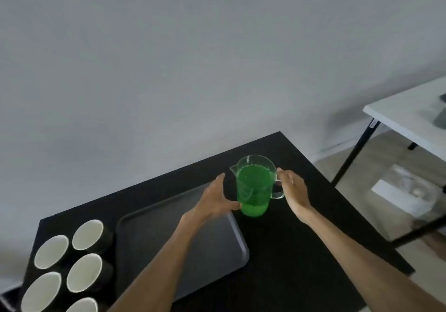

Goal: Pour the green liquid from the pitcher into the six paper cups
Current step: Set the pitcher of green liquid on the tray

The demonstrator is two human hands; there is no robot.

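Currently, step in hand judged as taking up the pitcher; no pour begun.

Paper cups: five counted at 8 o'clock of the counter, clustered, white insides, all looked dry and empty; the lowest one cut by the frame edge. A sixth was not seen.

Tray: dark, flat, just right of the cups, nothing on it but the left forearm crossing above.

Left hand: fingers straight and relaxed, thumb tip touching the pitcher's lower wall at its 9 o'clock; no grasp.

Pitcher: clear, upright on the counter at 1 o'clock of the tray, beside its far right corner. Green liquid stood high, near three-quarters. Spout faced 10 o'clock, handle 3 o'clock.

Right hand: uncurled, fingertips at the handle's top, not wrapped round it.

Advice: wrap right fingers fully through the handle, steady the wall with the left, lift level since the fill is high, carry to the cups before tipping slowly.
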